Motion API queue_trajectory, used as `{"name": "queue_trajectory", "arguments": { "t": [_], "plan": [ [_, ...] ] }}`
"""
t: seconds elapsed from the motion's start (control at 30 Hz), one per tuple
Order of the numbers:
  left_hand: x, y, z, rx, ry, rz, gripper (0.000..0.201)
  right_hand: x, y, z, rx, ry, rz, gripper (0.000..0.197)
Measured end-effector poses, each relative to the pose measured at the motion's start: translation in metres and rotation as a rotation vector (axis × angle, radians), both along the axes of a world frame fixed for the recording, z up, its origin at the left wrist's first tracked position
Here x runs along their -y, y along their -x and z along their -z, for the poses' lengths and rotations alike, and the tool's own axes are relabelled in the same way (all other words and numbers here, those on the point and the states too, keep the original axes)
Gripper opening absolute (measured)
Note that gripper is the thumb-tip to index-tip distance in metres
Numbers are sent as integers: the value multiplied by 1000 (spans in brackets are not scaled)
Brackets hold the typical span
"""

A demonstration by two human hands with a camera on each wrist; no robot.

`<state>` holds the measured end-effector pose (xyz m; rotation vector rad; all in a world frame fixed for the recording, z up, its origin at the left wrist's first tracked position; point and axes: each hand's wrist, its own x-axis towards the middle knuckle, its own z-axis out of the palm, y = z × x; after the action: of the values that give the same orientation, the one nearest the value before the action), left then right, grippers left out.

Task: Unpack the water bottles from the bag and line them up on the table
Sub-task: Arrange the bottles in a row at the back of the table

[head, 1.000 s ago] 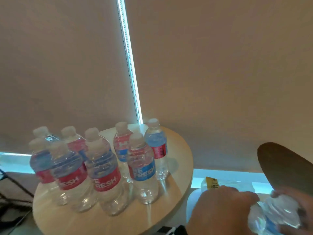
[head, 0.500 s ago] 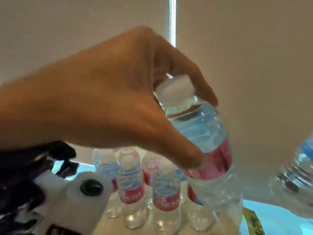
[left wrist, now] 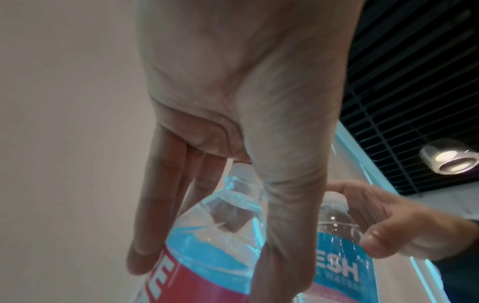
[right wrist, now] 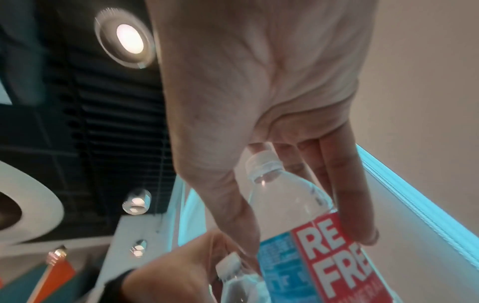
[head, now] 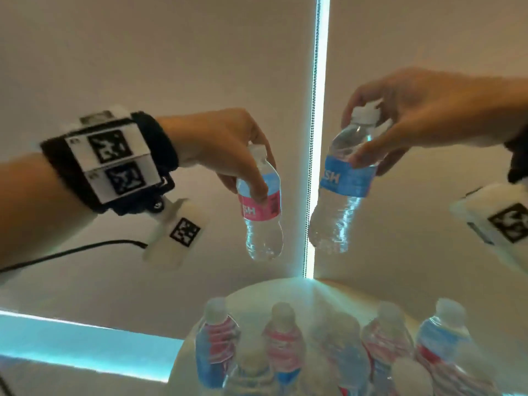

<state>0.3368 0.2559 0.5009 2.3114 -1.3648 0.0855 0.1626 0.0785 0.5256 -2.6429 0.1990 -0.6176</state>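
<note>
My left hand (head: pixel 245 181) grips a water bottle with a red and light-blue label (head: pixel 261 207) near its neck, hanging upright in the air. My right hand (head: pixel 368 138) holds a second bottle with a blue label (head: pixel 344 184) at its cap and shoulder, tilted a little. Both hang high above the round table (head: pixel 303 290), where several more bottles (head: pixel 283 344) stand in a blurred cluster. The left wrist view shows thumb and fingers round the red-labelled bottle (left wrist: pixel 207 252). The right wrist view shows the same kind of grip on the other bottle (right wrist: pixel 298 225).
Beige roller blinds fill the background, with a bright gap and a bead chain (head: pixel 310 167) between the two held bottles. A bright strip (head: pixel 71 341) runs low on the left. Marker-covered cameras sit on both wrists. Ceiling lamps (right wrist: pixel 127 39) show in the wrist views.
A second ago both hands were low on the right at a bottle. Since then each has lifted one bottle out over the table; the left hand has moved away from the camera.
</note>
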Motion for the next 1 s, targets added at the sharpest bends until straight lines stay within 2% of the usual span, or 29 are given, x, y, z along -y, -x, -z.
{"name": "queue_trajectory", "arguments": {
  "t": [0.13,0.23,0.4,0.53,0.7,1.0],
  "plan": [
    [38,-49,23,-29,-70,-35,39,9,-81,28,-133,37,97,40],
    [67,-77,46,-53,-139,-43,41,23,-128,61,-278,73,150,45],
    [106,-112,84,-112,-221,-70,49,53,-181,116,-474,101,193,50],
    [128,-134,111,-151,-264,-80,54,74,-207,144,-524,104,205,56],
    [147,-152,136,-202,-285,-75,52,85,-228,158,-543,128,212,61],
    [162,-169,155,-232,-318,-65,52,100,-246,172,-562,109,189,62]
  ]
}}
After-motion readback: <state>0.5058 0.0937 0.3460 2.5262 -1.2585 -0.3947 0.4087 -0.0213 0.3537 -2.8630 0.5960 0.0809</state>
